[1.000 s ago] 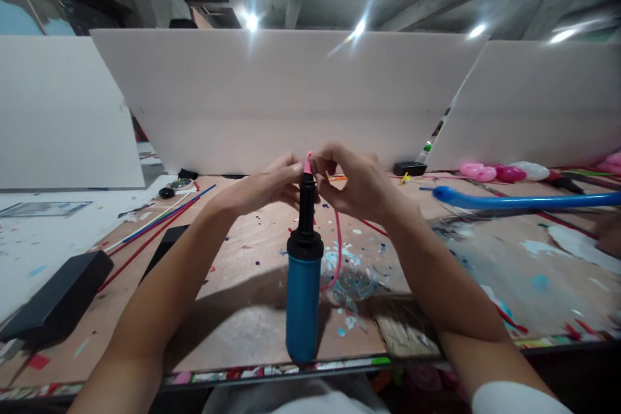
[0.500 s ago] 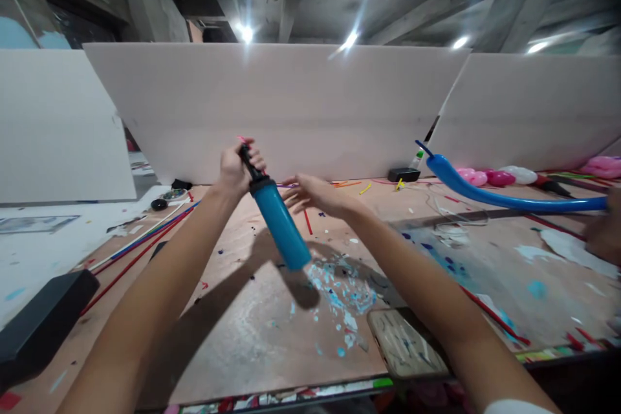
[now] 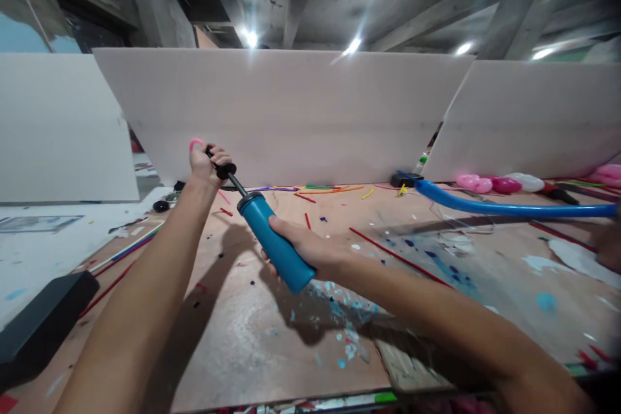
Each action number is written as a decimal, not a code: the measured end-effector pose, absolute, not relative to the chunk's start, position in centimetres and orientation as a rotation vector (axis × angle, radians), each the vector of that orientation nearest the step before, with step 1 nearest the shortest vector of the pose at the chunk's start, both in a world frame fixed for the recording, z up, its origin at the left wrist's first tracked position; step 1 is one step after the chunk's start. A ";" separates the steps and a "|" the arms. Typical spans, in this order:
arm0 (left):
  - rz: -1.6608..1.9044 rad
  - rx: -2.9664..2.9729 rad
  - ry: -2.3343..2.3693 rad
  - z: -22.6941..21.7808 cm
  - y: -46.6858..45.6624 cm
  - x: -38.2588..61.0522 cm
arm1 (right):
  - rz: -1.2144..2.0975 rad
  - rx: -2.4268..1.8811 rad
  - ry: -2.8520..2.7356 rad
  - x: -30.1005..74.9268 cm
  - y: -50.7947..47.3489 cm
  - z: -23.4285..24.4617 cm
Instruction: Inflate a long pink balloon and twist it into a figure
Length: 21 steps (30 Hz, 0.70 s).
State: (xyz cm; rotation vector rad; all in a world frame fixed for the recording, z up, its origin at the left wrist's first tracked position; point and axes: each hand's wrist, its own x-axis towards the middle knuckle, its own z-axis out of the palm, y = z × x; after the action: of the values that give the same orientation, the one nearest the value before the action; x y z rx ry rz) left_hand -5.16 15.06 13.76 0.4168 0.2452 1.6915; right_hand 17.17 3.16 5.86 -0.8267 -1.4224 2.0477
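A blue hand balloon pump [image 3: 276, 242] with a black handle is held tilted above the table. My left hand [image 3: 208, 165] is closed around the black handle, and a pink uninflated balloon loops out beside that hand. Around the blue barrel, near its lower end, my right hand [image 3: 301, 242] is wrapped. The metal rod [image 3: 237, 184] shows between handle and barrel, so the pump is partly drawn out. My right fingers are mostly hidden behind the barrel.
Another person's hand [image 3: 609, 242] at the right edge holds a long blue balloon [image 3: 509, 208]. Pink and white balloons [image 3: 502, 183] lie at the back right. A phone-like flat object [image 3: 407, 362] rests under my right forearm. A black box [image 3: 43, 320] stands at left.
My right hand has closed on the pump's barrel. My left hand has moved left with the handle, exposing the rod. The other person's blue balloon has dipped at its tip.
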 end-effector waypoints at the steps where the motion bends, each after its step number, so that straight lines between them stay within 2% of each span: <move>1: 1.685 0.414 0.243 13.9 15.2 -5.7 | 2.050 -0.851 -1.403 17.6 2.4 5.6; 9: 1.744 0.586 0.295 13.8 13.1 -5.1 | 2.334 -0.777 -1.336 20.4 0.7 5.1; 21: 1.791 0.556 0.300 14.8 10.3 -4.2 | 2.085 -0.754 -1.558 19.2 1.3 6.0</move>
State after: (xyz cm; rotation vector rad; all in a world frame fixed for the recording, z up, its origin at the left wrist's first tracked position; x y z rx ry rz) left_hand -4.25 10.33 14.78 0.5555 0.2999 1.7910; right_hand 19.23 1.34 5.98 -0.7535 -1.5576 2.0855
